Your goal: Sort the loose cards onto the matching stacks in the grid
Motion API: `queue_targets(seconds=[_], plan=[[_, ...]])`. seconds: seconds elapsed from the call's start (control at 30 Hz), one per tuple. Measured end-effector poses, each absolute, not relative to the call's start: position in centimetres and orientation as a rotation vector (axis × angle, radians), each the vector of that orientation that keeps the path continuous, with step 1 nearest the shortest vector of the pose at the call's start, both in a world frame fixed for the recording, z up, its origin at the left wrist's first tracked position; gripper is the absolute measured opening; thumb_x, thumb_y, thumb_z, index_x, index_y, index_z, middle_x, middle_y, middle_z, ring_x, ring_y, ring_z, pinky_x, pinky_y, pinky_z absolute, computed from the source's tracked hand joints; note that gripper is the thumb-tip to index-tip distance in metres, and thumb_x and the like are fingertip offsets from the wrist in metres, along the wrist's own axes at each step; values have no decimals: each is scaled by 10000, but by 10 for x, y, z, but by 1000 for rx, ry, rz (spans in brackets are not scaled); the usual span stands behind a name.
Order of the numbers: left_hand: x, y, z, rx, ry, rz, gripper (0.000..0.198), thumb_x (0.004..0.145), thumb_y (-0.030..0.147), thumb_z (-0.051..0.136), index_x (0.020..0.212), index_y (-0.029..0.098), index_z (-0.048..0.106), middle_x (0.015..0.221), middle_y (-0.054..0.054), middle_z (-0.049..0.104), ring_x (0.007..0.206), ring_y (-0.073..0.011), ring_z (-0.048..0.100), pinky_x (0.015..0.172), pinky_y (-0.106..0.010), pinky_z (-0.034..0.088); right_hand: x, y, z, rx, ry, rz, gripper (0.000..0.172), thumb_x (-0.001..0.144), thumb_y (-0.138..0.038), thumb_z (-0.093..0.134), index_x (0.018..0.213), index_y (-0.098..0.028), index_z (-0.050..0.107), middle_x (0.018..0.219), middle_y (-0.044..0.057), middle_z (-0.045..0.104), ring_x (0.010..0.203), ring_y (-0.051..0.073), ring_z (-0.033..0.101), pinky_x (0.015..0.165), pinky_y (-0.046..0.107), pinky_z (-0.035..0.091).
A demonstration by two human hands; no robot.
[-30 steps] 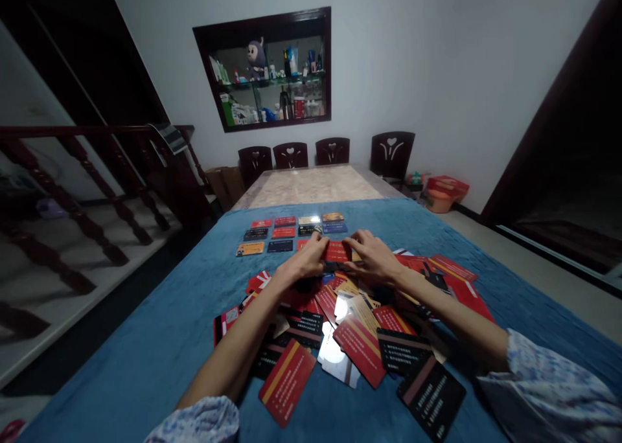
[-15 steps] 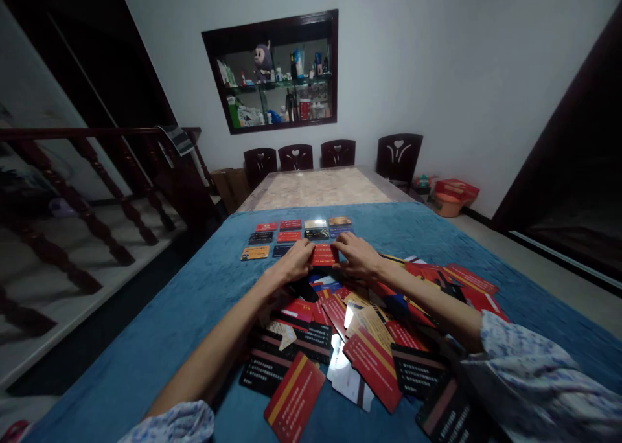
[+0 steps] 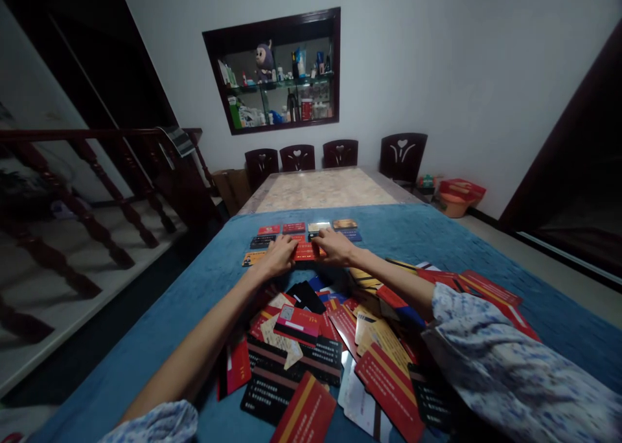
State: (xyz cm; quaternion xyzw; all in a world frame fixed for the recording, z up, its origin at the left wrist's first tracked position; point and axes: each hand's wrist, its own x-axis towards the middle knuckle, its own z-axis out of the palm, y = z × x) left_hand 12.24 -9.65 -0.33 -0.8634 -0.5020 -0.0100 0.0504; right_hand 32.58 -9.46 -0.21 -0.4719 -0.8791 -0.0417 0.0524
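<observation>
Red card (image 3: 305,252) is held between the left hand (image 3: 280,255), pinching its left end, and the right hand (image 3: 336,246), pinching its right end, just beyond the loose pile of cards (image 3: 321,355) on the blue cloth (image 3: 194,281).

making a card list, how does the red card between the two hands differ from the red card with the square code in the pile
The held card is between the left hand and right hand; the coded card lies untouched, nearer the camera. The coded card shows a square code; none shows on the held card. Both are mainly red.
</observation>
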Motion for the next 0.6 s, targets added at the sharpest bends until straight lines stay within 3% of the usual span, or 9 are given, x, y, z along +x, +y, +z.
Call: queue_targets(seconds=[0.1,0.6], plan=[[114,-88,-2,-2604,-1544,-23,359,795,157,585,1152,191,560,1260,-120,538,1208,-311,443,941,-463,442,315,-84,2,-1435,-2706,-132,354,831,-424,637,1090,-183,655,1210,156,567,1130,310,507,834,361,472],[94,-22,-9,-2538,-1664,59,432,752,170,643,1180,217,617,1318,-142,537,1253,-365,424,966,-537,419,278,-40,13,-1618,-2709,-99,414,815,-333,611,1186,-157,666,1273,197,571,1201,355,470,917,452,481]])
